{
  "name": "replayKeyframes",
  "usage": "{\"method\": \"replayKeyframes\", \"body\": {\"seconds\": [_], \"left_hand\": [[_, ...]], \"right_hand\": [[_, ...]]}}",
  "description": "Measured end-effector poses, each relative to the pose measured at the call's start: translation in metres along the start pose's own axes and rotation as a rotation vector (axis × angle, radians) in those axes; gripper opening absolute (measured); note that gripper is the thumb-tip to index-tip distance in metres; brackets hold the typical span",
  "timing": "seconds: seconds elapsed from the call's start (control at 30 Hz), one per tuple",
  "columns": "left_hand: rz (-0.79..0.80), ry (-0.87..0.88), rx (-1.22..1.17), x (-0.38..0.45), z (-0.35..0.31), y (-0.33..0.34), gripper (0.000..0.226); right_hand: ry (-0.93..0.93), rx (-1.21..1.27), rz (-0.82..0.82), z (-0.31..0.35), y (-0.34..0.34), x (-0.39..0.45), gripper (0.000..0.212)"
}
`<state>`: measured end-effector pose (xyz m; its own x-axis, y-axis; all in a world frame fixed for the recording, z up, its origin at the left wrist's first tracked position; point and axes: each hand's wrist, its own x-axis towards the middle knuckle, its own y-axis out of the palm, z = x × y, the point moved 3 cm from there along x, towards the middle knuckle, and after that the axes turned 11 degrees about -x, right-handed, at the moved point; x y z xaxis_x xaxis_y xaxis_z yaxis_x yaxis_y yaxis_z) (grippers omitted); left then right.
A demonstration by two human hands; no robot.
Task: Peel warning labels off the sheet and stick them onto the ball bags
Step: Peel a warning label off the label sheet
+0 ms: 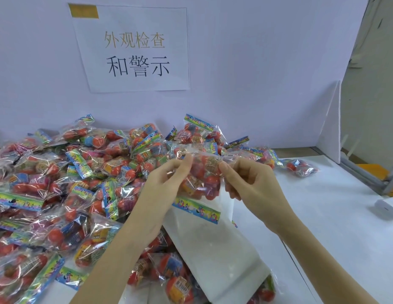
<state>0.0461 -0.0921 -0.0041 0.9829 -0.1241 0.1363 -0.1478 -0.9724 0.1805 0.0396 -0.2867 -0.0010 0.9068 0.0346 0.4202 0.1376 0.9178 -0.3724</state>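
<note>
White sheet (213,238) labels indiscernible, both hands' fingers (182,163) pinching raised ball bag (202,178)

Bag pile (66,183) fills table (336,227) left w/ sign (136,49) on wall behind, held bag (202,178) up centre btwn left hand (167,183) & right hand (250,183), label sheet (213,244) below it, lone bag (302,167) far right.

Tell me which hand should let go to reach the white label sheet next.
Probably the right hand. Both hands pinch the top edge of the held bag, but the white sheet lies below and right of the left hand, whose forearm crosses the bag pile.
</note>
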Motion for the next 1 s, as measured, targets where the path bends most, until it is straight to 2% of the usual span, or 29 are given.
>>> {"method": "replayKeyframes", "body": {"seconds": [0.13,0.27,0.4,0.47,0.53,0.57,0.63,0.67,0.73,0.8,0.87,0.97,1.0], "left_hand": [[-0.059,0.073,0.010,0.001,-0.002,-0.002,0.036],[-0.088,0.157,0.010,-0.002,-0.005,0.001,0.035],[-0.105,0.348,0.103,-0.005,-0.017,-0.004,0.021],[-0.086,0.368,0.151,-0.005,-0.018,-0.005,0.017],[-0.090,0.317,0.145,-0.004,-0.014,-0.004,0.028],[-0.095,0.269,0.114,-0.003,-0.011,-0.004,0.042],[-0.147,0.171,0.041,-0.001,-0.007,-0.006,0.069],[-0.162,0.156,0.011,0.001,-0.007,-0.007,0.073],[-0.112,0.141,-0.054,0.003,-0.008,-0.005,0.067],[-0.029,0.117,-0.083,0.003,-0.008,0.000,0.062],[-0.030,0.144,-0.035,0.002,-0.005,0.000,0.043],[-0.086,0.195,0.005,0.003,-0.004,-0.006,0.009],[-0.097,0.200,0.003,0.003,-0.004,-0.009,0.006]], "right_hand": [[-0.034,0.039,0.010,0.003,0.003,-0.001,0.035],[-0.025,0.092,0.017,0.003,0.002,-0.002,0.039],[0.098,0.226,0.189,0.003,0.002,-0.002,0.041],[0.070,0.201,0.296,0.003,0.004,-0.004,0.038],[0.039,0.125,0.304,0.002,0.007,-0.006,0.021],[0.059,0.152,0.260,0.001,0.008,-0.004,0.016],[0.164,0.358,0.183,0.000,0.008,-0.004,0.015],[0.224,0.497,0.170,-0.001,0.008,-0.003,0.013],[0.311,0.716,0.176,-0.001,0.006,-0.001,0.014],[0.355,0.825,0.204,-0.001,0.007,-0.001,0.039],[0.367,0.822,0.246,0.001,0.012,-0.003,0.050],[0.324,0.679,0.264,0.003,0.017,-0.006,0.044],[0.303,0.638,0.270,0.003,0.017,-0.007,0.044]]}}
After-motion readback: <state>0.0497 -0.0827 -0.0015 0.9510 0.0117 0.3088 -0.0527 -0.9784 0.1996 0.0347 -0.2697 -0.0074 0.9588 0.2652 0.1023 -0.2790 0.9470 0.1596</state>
